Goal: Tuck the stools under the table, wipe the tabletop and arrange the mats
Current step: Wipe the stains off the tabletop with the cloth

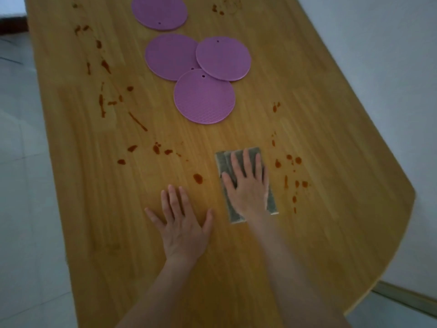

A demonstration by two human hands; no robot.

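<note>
My right hand [248, 185] lies flat with straight fingers on a folded grey cloth [222, 162] and presses it onto the wooden tabletop [319, 129]. My left hand [182, 223] rests flat and spread on the bare wood just left of the cloth. Several round purple mats lie further away: one [204, 97] nearest, overlapping two others [169, 55] [223, 59], and one [159, 11] at the far edge of view. Reddish-brown sauce stains [198, 178] dot the table on both sides of the cloth. No stools are in view.
More stains [287, 181] run along the right of the cloth and up the left side [101, 105]. The table's right edge curves beside a white wall [390, 67]. Pale tiled floor [21, 185] lies to the left.
</note>
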